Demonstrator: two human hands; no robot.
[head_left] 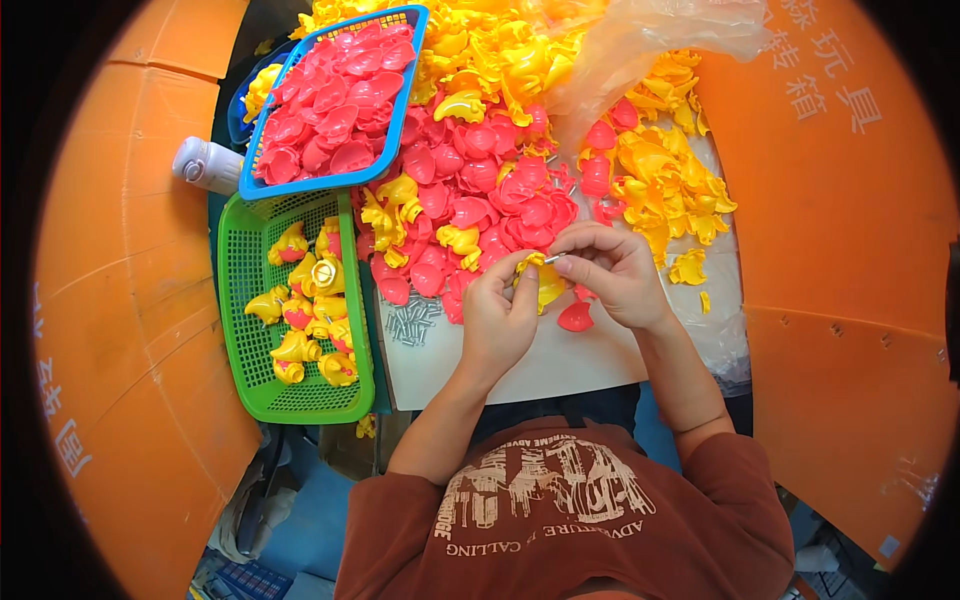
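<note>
My left hand is closed on a curved yellow plastic part, in front of my chest over the near side of the white work surface. My right hand pinches a small silver metal pin between thumb and fingertips, right at the upper edge of the yellow part. Whether the pin's tip sits inside the part is too small to tell. One loose pink shell lies just below the fingers of my right hand. To the left of my left hand is a small pile of silver pins.
Pink shells and yellow parts heap across the far side. A blue basket of pink shells stands far left, above a green basket with several assembled yellow-and-pink figures. Orange walls flank both sides; a white bottle lies left.
</note>
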